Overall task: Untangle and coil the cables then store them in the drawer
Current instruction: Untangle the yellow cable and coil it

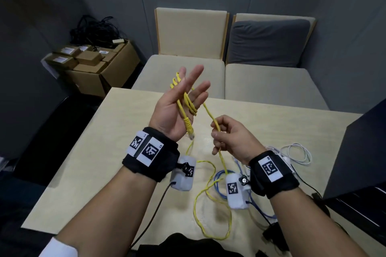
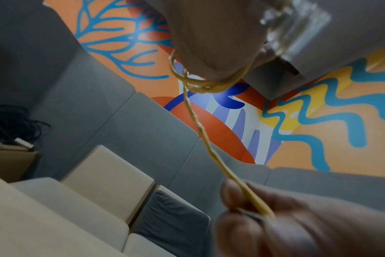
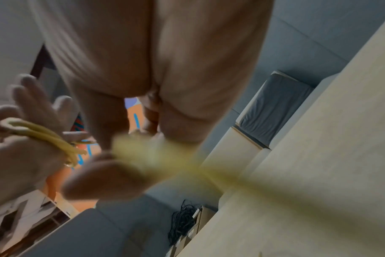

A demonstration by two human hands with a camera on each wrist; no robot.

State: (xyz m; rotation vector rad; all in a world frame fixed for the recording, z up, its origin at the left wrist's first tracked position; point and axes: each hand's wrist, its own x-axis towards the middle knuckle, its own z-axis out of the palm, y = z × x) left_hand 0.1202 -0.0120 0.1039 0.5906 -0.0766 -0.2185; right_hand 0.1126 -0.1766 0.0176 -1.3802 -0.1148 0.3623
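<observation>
In the head view, the left hand (image 1: 177, 102) is raised above the counter (image 1: 117, 152), palm up and fingers spread straight. Several loops of the yellow cable (image 1: 208, 200) are wound around this hand, and one plug end hangs below the palm. The right hand (image 1: 231, 137) pinches the same cable just beside the left hand, with curled fingers. The rest of the yellow cable lies loose near the front edge of the counter, crossing a blue cable (image 1: 219, 175). A white cable (image 1: 300, 152) lies toward the right edge.

In the left wrist view, the yellow cable (image 2: 200, 128) runs from the loops on the left hand (image 2: 211, 34) down to the right hand (image 2: 297, 224), which grips it.

In the right wrist view, the picture is blurred; the loops lie across the open left hand (image 3: 26, 151).
</observation>
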